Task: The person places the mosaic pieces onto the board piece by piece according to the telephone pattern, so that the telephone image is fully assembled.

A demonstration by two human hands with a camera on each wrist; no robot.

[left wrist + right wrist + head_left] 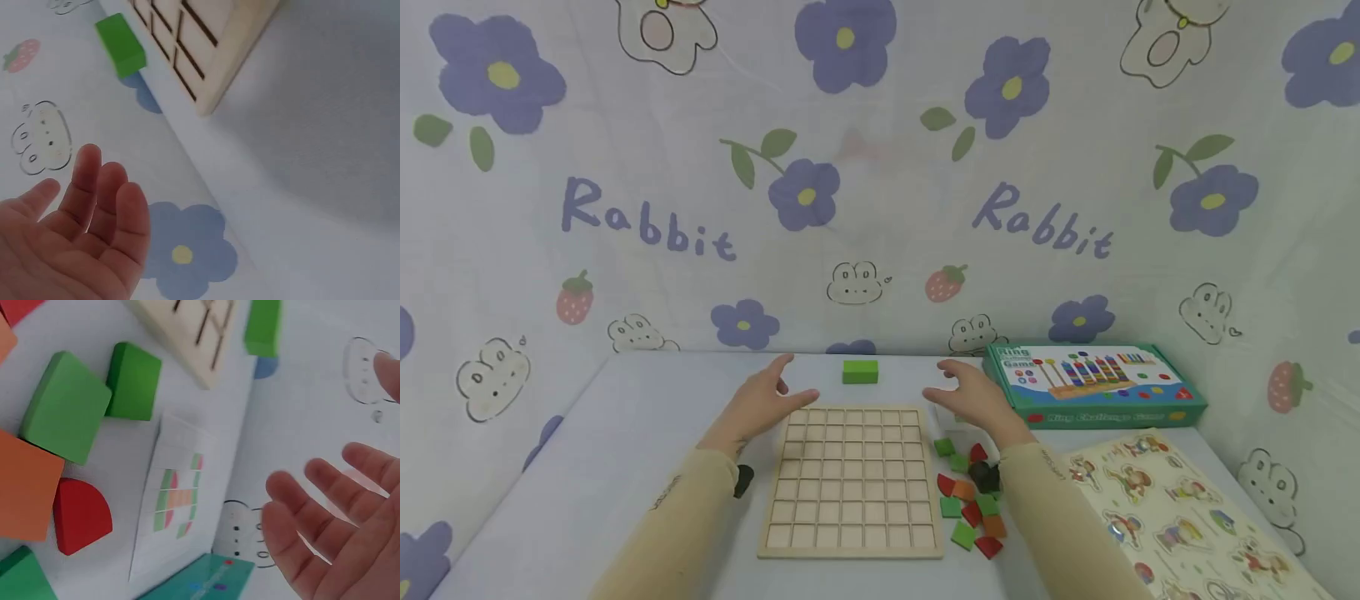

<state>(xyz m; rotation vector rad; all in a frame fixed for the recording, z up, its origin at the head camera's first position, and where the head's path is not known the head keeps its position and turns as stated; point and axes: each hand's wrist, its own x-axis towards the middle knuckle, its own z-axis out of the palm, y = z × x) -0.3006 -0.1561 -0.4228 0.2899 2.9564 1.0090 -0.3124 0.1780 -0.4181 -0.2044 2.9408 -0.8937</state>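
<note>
A wooden grid board (852,482) with square compartments lies flat on the table, its cells bare. Behind its far edge stands a bright green block (861,372). My left hand (762,402) hovers by the board's far left corner, fingers spread and relaxed, holding nothing. On the other side my right hand (976,402) is held over a white card (178,506) printed with a green, red and orange pattern, also with nothing in its fingers. To the board's right lie loose pieces: green squares (963,535), orange squares (994,526) and red quarter-rounds (988,547).
At the back right sits a green Ring Challenge Game box (1093,383). In front of it lies a sheet with cartoon figures (1180,517), running off the lower right. A patterned cloth (880,208) hangs behind the white table (587,467).
</note>
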